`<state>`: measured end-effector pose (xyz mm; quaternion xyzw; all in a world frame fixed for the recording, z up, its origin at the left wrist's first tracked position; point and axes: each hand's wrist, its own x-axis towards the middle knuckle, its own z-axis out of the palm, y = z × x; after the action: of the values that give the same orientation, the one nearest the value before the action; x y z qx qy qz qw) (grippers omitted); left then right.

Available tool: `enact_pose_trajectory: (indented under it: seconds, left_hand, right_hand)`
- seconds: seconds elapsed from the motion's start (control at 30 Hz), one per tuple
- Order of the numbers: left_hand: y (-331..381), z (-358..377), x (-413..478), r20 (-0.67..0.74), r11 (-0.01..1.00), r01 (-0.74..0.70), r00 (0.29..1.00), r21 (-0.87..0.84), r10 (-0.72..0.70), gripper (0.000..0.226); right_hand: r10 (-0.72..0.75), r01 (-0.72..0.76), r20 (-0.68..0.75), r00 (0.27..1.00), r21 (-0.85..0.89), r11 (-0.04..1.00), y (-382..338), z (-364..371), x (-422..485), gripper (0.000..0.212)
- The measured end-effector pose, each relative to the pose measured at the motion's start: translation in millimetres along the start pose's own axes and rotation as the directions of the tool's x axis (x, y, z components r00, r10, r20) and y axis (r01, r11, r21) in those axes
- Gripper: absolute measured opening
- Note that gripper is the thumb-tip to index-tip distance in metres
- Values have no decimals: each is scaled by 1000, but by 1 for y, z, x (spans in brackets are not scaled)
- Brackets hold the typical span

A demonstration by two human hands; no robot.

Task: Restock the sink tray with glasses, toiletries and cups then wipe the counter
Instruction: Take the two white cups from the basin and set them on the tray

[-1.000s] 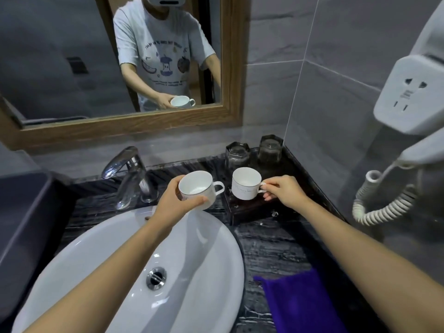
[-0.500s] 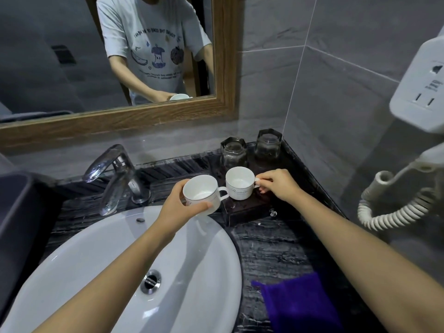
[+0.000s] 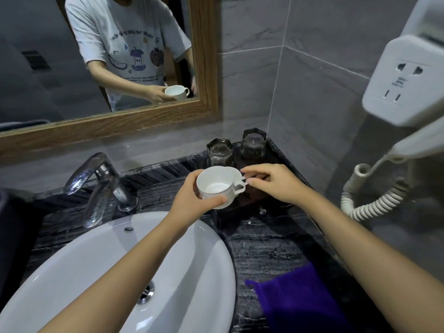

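Note:
My left hand grips a white cup from the side and holds it above the front left corner of the dark tray. A second white cup sits right behind it on the tray, mostly hidden, with only its rim and handle showing. My right hand pinches that cup's handle between thumb and forefinger. At the back of the tray, in the corner, two clear glasses stand upside down.
A white basin with a chrome tap fills the left. A purple cloth lies on the dark marble counter at the front right. A wall hair dryer and its coiled cord hang on the right wall.
My left hand has carried its cup to the right, up against the cup on the tray. My right hand stays at that cup's handle.

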<state>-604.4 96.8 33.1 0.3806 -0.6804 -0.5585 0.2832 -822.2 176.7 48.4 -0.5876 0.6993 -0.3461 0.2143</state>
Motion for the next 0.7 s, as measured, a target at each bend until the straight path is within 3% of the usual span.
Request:
enact_pose_trajectory:
  seconds: [0.1,0.23,0.37,0.53,0.7]
  left_hand:
    - [13,21,6,-3,997,-58,998,51,58,70]
    - [27,51,16,-47,995,-78,996,69,81,71]
    - [35,73,25,-53,994,-61,996,85,66,73]
    - [25,77,31,-3,976,-112,993,185,114,83]
    - [-3,49,31,-154,952,-41,984,305,91,93]
  right_hand:
    - [10,-9,-42,999,25,1000,-12,-8,-13,22]
    - [79,-96,-175,981,-92,991,-12,-17,-14,14]
    - [104,-160,-256,961,-209,965,-6,-27,-11,12]
    - [127,-226,-394,911,-217,950,9,-26,-10,14]
    - [159,-321,-508,847,-249,914,34,-24,-6,17]
